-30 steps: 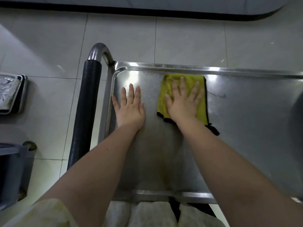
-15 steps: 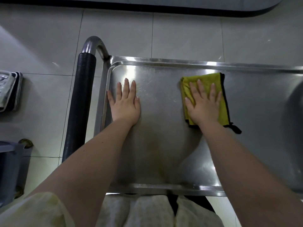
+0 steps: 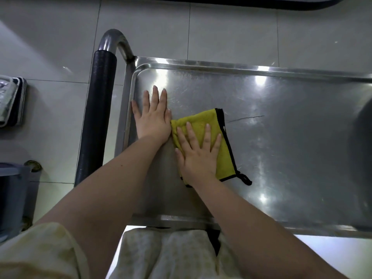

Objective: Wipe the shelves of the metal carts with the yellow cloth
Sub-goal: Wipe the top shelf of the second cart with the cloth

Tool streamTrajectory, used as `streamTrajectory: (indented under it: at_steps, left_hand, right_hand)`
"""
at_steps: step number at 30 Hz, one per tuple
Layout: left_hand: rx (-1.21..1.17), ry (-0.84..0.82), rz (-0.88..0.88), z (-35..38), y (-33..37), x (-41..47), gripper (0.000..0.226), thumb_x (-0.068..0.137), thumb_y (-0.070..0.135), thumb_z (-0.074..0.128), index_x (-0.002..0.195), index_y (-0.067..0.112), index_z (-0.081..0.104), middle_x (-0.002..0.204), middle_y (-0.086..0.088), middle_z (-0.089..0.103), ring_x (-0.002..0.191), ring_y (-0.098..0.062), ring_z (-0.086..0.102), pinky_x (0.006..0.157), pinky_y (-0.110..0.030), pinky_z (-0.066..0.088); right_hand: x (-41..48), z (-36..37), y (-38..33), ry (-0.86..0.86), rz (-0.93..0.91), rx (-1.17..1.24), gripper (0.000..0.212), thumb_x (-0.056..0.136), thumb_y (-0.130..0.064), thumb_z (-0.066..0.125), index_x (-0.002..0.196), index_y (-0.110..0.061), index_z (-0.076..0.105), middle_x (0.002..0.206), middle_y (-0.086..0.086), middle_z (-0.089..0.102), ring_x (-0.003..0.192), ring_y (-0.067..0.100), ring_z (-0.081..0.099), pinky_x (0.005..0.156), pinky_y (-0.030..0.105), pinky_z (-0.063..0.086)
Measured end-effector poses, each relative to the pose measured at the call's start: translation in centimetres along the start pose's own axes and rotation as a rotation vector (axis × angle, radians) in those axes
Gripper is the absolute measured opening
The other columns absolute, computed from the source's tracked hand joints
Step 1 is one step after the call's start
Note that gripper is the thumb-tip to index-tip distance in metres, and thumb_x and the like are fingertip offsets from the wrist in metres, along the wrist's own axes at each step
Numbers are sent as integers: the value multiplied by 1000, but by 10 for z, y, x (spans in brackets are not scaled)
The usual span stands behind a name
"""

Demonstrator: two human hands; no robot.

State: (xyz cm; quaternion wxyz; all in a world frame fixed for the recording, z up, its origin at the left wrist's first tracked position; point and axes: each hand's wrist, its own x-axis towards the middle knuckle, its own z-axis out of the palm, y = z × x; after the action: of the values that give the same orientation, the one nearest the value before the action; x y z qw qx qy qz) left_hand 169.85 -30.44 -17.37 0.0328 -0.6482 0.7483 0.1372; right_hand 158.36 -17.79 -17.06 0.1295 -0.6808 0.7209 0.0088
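Note:
The top shelf [image 3: 281, 137] of a metal cart fills the middle and right of the view. A yellow cloth [image 3: 205, 121] with black edging lies flat on it, left of centre. My right hand [image 3: 198, 156] presses down on the cloth with fingers spread. My left hand [image 3: 154, 117] rests flat on the bare shelf near its left rim, its edge touching the cloth. It holds nothing.
The cart's push handle [image 3: 96, 109], with a black foam sleeve, runs along the left side. Metal trays [image 3: 10, 101] lie on the tiled floor at far left. A grey bin [image 3: 14, 194] stands at lower left. A dark shape [image 3: 364, 133] sits at the shelf's right edge.
My right hand has slid the yellow cloth left and toward me, from the far middle of the shelf to right beside my left hand. My left hand has stayed in place.

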Motion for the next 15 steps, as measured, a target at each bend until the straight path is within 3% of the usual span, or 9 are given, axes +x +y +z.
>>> streamTrajectory:
  at_steps: [6, 12, 15]
  left_hand:
    - [-53, -16, 59, -4, -8, -35, 55, 104, 32, 21, 157, 25, 7, 164, -1, -7, 150, -24, -13, 118, -56, -13]
    - [-51, -7, -95, 21, -10, -131, 55, 105, 36, 16, 156, 31, -4, 158, 7, -20, 146, -18, -22, 117, -55, -14]
    - [-32, 19, -127, 30, -18, -155, 54, 104, 39, 15, 156, 32, 3, 161, 8, -11, 149, -18, -13, 118, -56, -9]
  right_hand:
    - [0, -2, 6, 23, 5, -7, 59, 98, -52, 23, 155, -37, 21, 164, -6, 14, 147, 45, 7, 114, 67, 2]
    - [2, -7, 9, -12, 14, -30, 61, 96, -54, 28, 154, -39, 19, 164, -7, 11, 148, 42, -2, 115, 65, -6]
    - [-2, -10, 22, -49, -48, -21, 61, 95, -54, 28, 154, -39, 19, 164, -8, 10, 149, 39, -5, 115, 63, -8]
